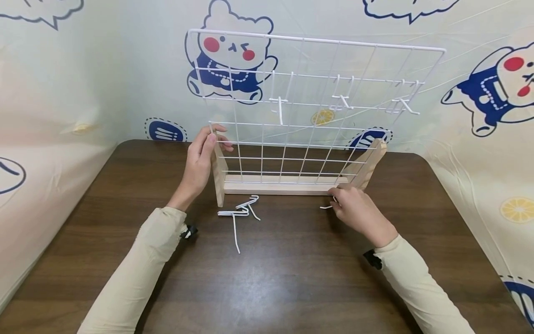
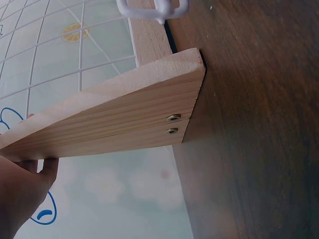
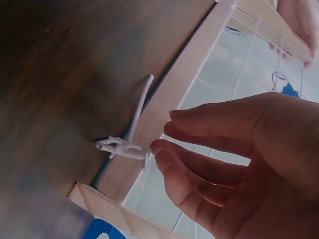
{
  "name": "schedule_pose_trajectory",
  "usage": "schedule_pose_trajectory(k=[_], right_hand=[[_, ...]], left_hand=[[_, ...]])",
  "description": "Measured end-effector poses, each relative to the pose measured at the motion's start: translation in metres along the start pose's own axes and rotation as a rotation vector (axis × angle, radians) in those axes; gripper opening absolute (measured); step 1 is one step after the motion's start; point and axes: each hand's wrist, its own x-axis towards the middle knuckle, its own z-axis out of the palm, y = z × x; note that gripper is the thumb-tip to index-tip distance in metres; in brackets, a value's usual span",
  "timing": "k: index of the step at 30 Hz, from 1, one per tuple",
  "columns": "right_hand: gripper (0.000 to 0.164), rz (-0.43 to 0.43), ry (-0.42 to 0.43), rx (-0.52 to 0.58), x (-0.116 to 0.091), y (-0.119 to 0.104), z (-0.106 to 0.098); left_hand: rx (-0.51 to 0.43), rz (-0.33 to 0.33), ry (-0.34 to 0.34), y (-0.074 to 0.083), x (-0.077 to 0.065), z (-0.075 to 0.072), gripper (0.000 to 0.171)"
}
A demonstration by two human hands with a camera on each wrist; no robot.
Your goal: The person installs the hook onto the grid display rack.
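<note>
A white wire grid rack (image 1: pixel 267 125) stands on wooden side panels joined by a wooden base bar (image 1: pixel 283 188). My left hand (image 1: pixel 200 155) grips the upper part of the left side panel (image 2: pixel 134 109), thumb in front and fingers round its far side. At the right end of the bar, my right hand (image 1: pixel 356 208) is at a white wire hook (image 3: pixel 122 147). In the right wrist view the hook's end meets one fingertip; a gap shows between the thumb and fingers, and no pinch on it is visible.
Several white hooks (image 1: pixel 280 109) hang from the grid's upper wires. Two more loose hooks (image 1: pixel 235 227) lie on the brown wooden table (image 1: pixel 258 287), near the left side panel. Behind the table hangs a printed cloth (image 1: pixel 146 69) with cartoon bears.
</note>
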Motion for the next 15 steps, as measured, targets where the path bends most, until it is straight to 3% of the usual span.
schedule_pose_trajectory(k=[4,8,15], right_hand=[[0.010,-0.022,-0.009,-0.090,-0.001,-0.004,0.007],[0.015,-0.019,-0.041,-0.092,-0.003,-0.007,0.012],[0.018,-0.041,-0.049,-0.087,-0.006,-0.012,0.022]], left_hand=[[0.001,-0.006,0.000,-0.016,0.001,-0.003,0.033],[0.000,-0.011,0.002,-0.028,0.002,-0.006,0.035],[0.005,0.002,0.005,-0.022,0.001,-0.003,0.036]])
